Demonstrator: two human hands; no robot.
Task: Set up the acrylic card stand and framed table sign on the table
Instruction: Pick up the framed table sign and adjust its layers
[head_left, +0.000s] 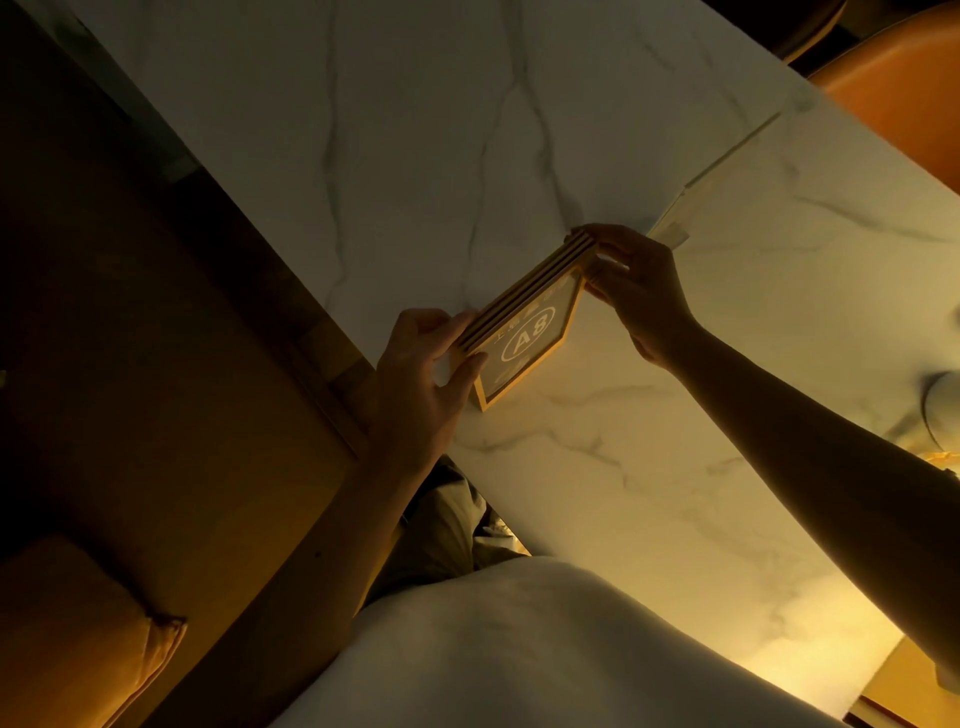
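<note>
Near the table's (415, 130) left edge, the sign (524, 338), marked A8, stands on its lower rim, tilted back. The left hand (421, 384) grips its near end, thumb on the front, fingers behind; the right hand (636, 291) pinches the far top corner. Just past that hand, toward the far edge, the stand (722, 176) sits upright. To seat the sign well, I would lower both ends evenly, square it to the edge, and check it stays put before loosening either grip.
</note>
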